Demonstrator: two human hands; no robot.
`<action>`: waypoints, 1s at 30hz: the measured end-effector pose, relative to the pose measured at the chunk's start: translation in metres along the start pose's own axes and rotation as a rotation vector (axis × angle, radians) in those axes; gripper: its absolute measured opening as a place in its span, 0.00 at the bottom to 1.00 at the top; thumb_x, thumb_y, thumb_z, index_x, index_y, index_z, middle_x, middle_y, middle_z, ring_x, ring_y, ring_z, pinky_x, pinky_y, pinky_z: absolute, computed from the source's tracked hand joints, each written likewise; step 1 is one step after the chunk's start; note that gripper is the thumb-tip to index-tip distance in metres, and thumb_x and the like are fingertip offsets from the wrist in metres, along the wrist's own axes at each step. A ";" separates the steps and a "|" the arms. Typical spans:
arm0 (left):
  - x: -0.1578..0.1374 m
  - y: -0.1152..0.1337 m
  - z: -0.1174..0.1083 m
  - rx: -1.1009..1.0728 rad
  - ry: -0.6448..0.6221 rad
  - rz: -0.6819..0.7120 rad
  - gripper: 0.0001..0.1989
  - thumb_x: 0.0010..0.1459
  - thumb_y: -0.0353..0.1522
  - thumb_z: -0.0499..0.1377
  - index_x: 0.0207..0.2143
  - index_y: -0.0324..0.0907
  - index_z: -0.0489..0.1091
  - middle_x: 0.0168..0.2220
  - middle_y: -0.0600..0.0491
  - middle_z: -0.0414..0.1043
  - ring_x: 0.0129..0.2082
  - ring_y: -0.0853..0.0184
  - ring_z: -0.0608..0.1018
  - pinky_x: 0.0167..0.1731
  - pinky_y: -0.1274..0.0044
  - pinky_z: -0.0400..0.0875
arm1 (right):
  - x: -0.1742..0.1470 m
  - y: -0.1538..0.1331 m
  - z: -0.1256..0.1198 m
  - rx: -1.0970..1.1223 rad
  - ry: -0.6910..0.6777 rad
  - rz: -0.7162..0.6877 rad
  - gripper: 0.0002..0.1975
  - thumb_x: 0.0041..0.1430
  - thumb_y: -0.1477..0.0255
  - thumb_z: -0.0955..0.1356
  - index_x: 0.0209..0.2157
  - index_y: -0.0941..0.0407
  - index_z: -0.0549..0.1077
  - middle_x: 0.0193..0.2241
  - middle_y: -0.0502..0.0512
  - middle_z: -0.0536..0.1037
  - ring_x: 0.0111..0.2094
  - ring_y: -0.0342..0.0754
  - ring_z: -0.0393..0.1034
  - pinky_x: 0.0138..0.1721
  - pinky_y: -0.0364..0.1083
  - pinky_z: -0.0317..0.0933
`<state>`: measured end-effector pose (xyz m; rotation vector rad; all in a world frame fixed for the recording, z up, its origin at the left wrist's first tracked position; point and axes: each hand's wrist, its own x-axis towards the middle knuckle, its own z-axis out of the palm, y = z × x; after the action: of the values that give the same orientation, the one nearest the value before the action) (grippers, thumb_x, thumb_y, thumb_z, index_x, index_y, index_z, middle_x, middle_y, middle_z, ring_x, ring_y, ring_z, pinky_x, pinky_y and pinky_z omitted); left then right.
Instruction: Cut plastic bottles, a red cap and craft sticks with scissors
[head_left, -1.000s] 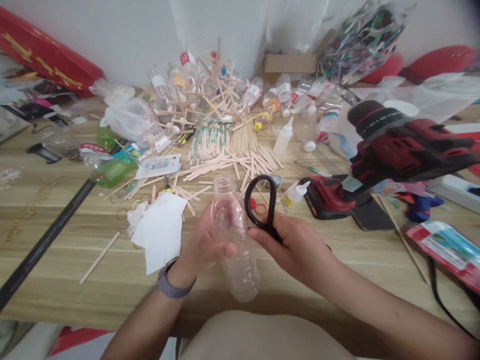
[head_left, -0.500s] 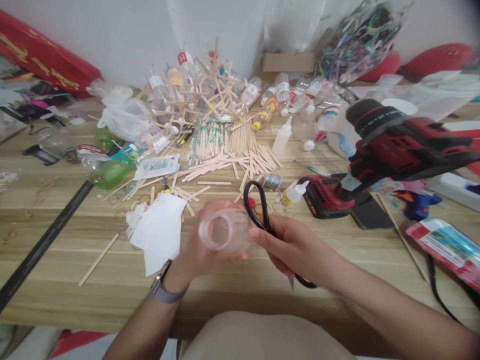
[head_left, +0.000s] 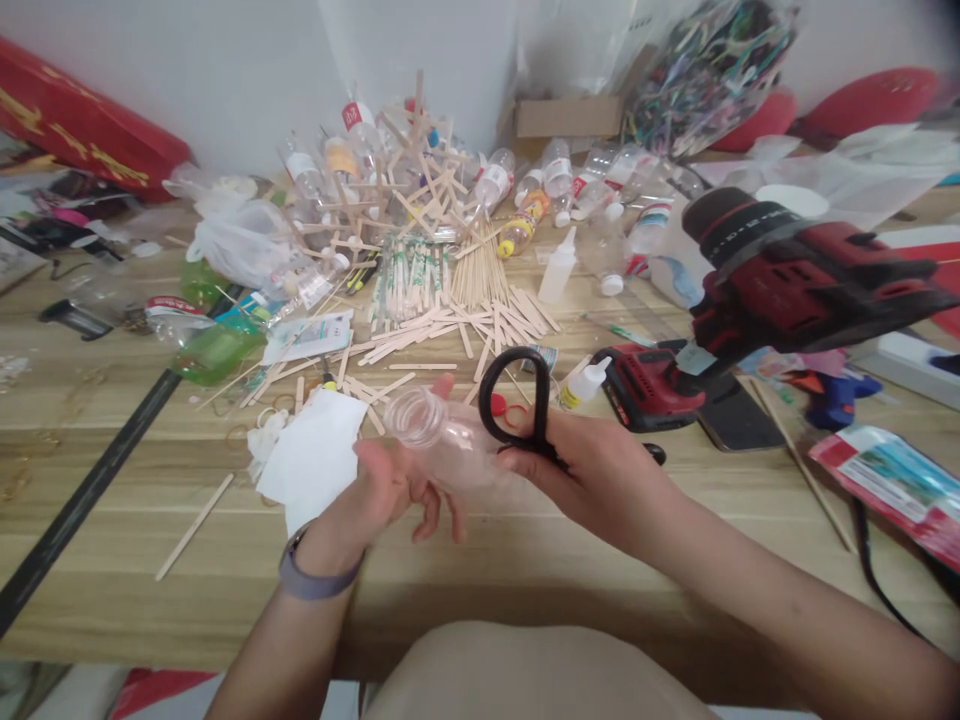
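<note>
Holding scissors [head_left: 540,425], right hand [head_left: 604,465] flanks clear bottle [head_left: 452,450]; drill [head_left: 810,285] bears apparent numerals [head_left: 742,238].

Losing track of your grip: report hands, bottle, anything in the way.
Left hand open at clear plastic bottle; right hand gripping black-handled scissors. Bottle uncapped, lower end blurred. Possible obstacle: cordless drill beyond right hand.

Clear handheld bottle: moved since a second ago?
Yes. The clear bottle has swung: its neck is further left, closer to the white paper.

Glossy plastic bottle [head_left: 466,452]; smooth scissor handle [head_left: 541,400], probably plastic
</note>
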<state>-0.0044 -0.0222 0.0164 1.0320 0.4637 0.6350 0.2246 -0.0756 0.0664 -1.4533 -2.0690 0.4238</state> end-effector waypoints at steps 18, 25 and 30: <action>0.005 0.021 0.013 -0.322 0.014 -0.205 0.24 0.66 0.47 0.51 0.51 0.40 0.75 0.43 0.46 0.80 0.39 0.55 0.83 0.36 0.64 0.80 | 0.005 -0.010 -0.004 -0.362 0.013 -0.179 0.15 0.72 0.63 0.61 0.34 0.57 0.70 0.24 0.52 0.77 0.23 0.46 0.72 0.24 0.44 0.50; 0.007 0.028 0.020 -0.310 0.025 -0.222 0.22 0.65 0.49 0.53 0.46 0.43 0.77 0.41 0.48 0.81 0.37 0.57 0.83 0.33 0.65 0.81 | 0.008 -0.011 -0.009 -0.566 0.089 -0.326 0.19 0.74 0.67 0.56 0.32 0.57 0.71 0.21 0.51 0.75 0.20 0.45 0.68 0.24 0.46 0.47; 0.008 0.025 0.022 -0.243 0.097 -0.155 0.18 0.62 0.44 0.58 0.47 0.43 0.77 0.43 0.46 0.80 0.39 0.54 0.82 0.33 0.63 0.80 | 0.007 -0.007 -0.009 -0.495 -0.020 -0.224 0.20 0.73 0.61 0.57 0.38 0.59 0.73 0.22 0.52 0.78 0.19 0.46 0.70 0.22 0.46 0.44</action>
<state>0.0084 -0.0219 0.0480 0.7300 0.5323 0.5885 0.2229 -0.0719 0.0790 -1.4526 -2.4307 -0.1789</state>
